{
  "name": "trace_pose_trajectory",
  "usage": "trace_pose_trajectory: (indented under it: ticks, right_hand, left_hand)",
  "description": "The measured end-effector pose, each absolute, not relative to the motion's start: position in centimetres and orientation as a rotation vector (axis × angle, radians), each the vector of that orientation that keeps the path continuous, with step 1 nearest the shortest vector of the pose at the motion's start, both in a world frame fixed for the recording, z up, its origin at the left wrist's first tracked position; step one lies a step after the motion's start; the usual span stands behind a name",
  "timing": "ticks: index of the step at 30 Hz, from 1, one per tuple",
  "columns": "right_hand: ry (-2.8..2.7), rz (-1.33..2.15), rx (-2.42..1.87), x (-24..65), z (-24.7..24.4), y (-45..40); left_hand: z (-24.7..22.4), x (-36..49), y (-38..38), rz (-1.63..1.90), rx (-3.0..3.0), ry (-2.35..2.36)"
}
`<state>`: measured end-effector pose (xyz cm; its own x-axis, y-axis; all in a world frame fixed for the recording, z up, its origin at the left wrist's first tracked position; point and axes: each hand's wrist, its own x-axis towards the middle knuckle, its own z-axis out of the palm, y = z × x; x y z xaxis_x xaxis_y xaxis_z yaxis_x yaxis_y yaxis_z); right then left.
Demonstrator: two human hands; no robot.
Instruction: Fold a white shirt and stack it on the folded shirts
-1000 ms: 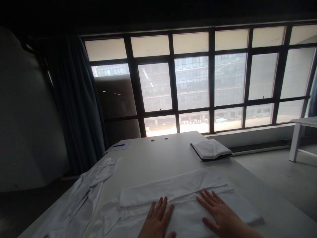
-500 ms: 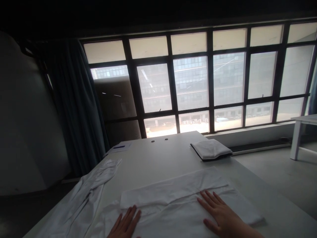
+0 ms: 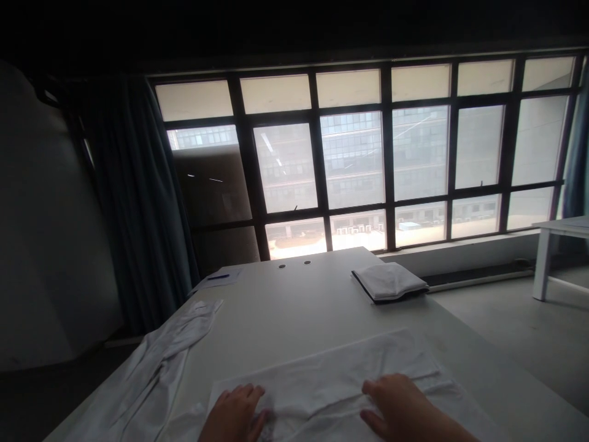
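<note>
A white cloth garment lies folded in layers on the pale table, near the bottom of the view. My left hand rests on its left part, with the fingers curled into the fabric. My right hand is on its right part, bunching the cloth at a crease. A second white garment, crumpled with a long sleeve, lies to the left of my left hand. Its lower end runs out of view.
A folded white cloth sits on a dark item at the table's far right. A sheet of paper with a blue pen lies at the far left corner. A white side table stands at right, before a large window and a dark curtain.
My fingers were spread flat and are now curled into the cloth. My right hand has shifted slightly left, and the cloth's top layer has shifted, with new creases between my hands.
</note>
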<state>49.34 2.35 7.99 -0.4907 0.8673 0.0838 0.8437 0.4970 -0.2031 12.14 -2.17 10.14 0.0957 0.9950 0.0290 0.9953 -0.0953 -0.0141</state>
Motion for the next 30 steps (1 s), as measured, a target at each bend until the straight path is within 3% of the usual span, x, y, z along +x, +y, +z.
trace_pose_trajectory:
  ticks: [4, 10, 19, 30]
  right_hand:
    - [-2.444, 0.254, -1.317, 42.5, 9.4, 3.7]
    - [-2.551, 0.311, -1.231, 37.4, 3.6, 8.3]
    - [-2.531, 0.417, -1.317, 40.2, 3.1, 9.2]
    - [-2.444, 0.333, -1.666, 49.4, 2.1, 13.9]
  left_hand:
    - [9.1, 18.9, 1.1, -0.134, -2.417, -2.016]
    - [5.2, 22.1, 4.9, -0.017, -2.589, -2.055]
    - [4.2, 17.9, 5.2, -0.075, -2.576, -2.011]
    - [2.5, 7.7, 5.9, -0.03, -2.269, -2.28]
